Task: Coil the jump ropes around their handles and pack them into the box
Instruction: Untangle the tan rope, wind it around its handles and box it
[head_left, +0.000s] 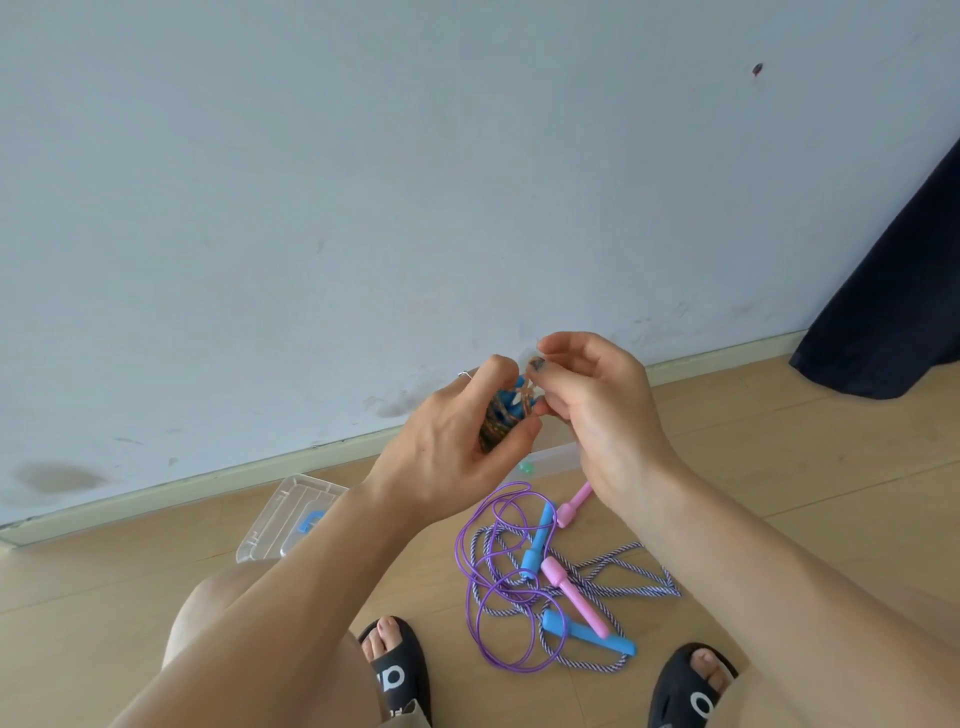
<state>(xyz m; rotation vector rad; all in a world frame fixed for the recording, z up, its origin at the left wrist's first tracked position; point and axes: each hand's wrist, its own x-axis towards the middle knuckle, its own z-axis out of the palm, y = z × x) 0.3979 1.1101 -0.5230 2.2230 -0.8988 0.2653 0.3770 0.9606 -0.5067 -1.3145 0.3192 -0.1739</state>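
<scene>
My left hand (457, 441) is closed around a bundle of multicoloured rope coiled on blue handles (500, 418), held up in front of the wall. My right hand (587, 400) pinches the loose rope end (535, 365) at the top of that bundle. On the floor below lie two more jump ropes in a tangle: a thin purple rope (493, 571) with pink handles (574, 595), and a blue-and-white twisted rope (613, 571) with blue handles (587, 634). The clear plastic box (550, 460) stands by the skirting board, mostly hidden behind my hands.
A clear lid with a blue latch (283, 519) lies on the wooden floor at the left, near the wall. A dark curtain (898, 291) hangs at the right. My feet in black sandals (397, 670) rest near the tangled ropes.
</scene>
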